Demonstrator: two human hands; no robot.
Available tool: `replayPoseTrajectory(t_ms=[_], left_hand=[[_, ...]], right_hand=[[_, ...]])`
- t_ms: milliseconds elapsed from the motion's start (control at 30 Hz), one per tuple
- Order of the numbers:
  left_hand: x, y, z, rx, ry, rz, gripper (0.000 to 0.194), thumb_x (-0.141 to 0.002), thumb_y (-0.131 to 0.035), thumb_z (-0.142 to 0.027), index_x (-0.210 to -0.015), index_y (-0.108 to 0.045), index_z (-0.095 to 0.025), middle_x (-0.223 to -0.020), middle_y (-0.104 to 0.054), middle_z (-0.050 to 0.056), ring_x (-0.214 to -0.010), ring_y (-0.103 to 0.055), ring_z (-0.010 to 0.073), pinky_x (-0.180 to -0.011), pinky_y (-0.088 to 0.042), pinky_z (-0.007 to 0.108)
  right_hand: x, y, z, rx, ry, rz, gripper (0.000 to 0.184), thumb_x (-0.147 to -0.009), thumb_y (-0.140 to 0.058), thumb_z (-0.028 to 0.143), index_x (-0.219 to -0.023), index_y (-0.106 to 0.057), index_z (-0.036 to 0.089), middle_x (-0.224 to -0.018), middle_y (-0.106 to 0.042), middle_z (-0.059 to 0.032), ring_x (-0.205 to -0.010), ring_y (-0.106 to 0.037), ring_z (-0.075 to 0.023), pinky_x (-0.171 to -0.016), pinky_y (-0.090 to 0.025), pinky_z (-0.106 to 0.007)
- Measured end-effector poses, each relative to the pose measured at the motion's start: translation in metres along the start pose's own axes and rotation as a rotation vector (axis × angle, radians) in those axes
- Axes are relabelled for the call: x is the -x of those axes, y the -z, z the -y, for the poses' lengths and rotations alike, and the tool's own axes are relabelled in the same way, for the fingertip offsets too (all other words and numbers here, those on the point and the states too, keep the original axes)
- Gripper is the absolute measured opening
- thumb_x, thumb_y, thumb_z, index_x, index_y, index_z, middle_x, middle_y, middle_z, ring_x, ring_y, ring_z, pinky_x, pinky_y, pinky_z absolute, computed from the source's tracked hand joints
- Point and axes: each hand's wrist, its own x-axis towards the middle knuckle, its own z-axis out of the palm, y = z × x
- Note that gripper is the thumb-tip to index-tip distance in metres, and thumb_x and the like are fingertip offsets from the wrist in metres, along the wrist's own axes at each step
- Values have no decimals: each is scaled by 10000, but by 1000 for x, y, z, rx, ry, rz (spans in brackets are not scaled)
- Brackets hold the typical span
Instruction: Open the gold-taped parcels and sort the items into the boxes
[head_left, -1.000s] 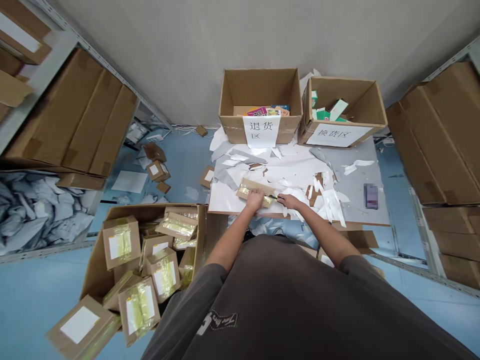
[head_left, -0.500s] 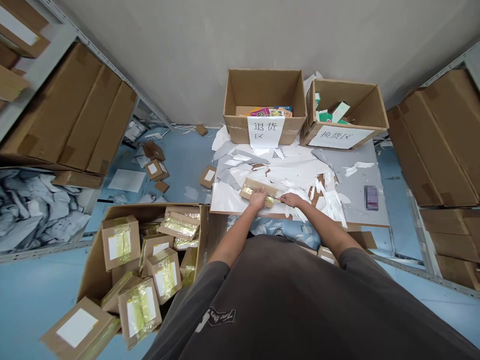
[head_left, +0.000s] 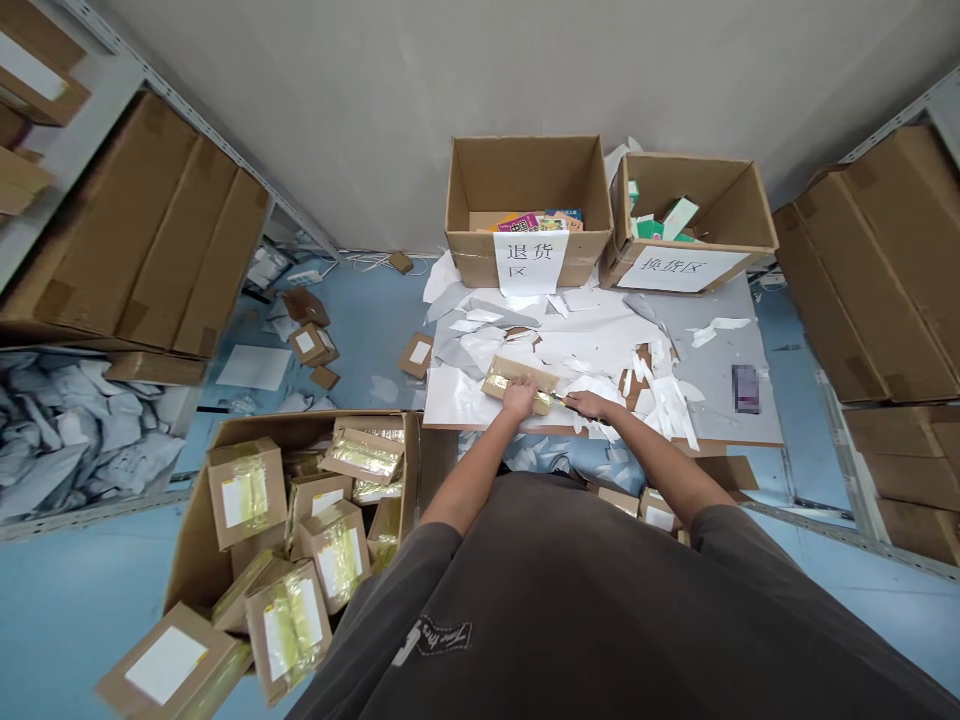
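Note:
A small cardboard box (head_left: 495,378) with shiny yellowish tape lies on the table near its front edge. My left hand (head_left: 519,395) rests over the box's front side, fingers closed on it, holding it down. In my right hand (head_left: 590,404), fingers wrapped round its handle, is a slim box cutter (head_left: 558,398). Its tip points left and meets the right end of the box, at the tape. Torn white paper (head_left: 577,345) lies behind and beside both hands.
Two open cartons stand at the table's back: a return carton (head_left: 465,245) with books and an exchange carton (head_left: 613,262) with green-white packs. A large carton (head_left: 196,520) of taped parcels is at left. Shelves with big boxes (head_left: 172,220) flank both sides; a purple item (head_left: 745,388) lies at right.
The right hand and cutter have shifted very slightly to the right at the box's end. The left hand stays on the box. The whole view has tilted a little.

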Motion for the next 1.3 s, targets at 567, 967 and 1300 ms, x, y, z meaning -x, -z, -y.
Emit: replayPoseTrajectory(t_ms=[567, 967, 1300], left_hand=[[4, -1, 9, 34, -36, -60, 756, -715, -932, -241, -1389, -594, -188, -1609, -494, 180, -1438, -496, 344, -1171, -402, 432], [-19, 12, 34, 88, 53, -82, 963, -785, -861, -542, -1610, -435, -286, -1753, -263, 139, -1627, -128, 420, -1269, -241, 576], [-40, 7, 45, 34, 3, -83, 789, -918, -707, -577, -1597, -479, -245, -1674, -429, 151, -1629, -175, 377, -1305, -162, 550]], right_hand=[[14, -11, -5, 139, 71, -116, 403, -1036, -539, 552, -837, -666, 225, -869, -740, -73, -825, -695, -237, -768, -470, -275], [46, -54, -10, -261, -85, -276, 468, -1110, -236, 543, -941, -552, 243, -740, -688, -2, -695, -665, -200, -699, -509, -271], [41, -55, 19, 12, 22, -350, 316, -1088, -445, 370, -1262, -674, 241, -1295, -725, -79, -1222, -655, -255, -989, -478, -297]])
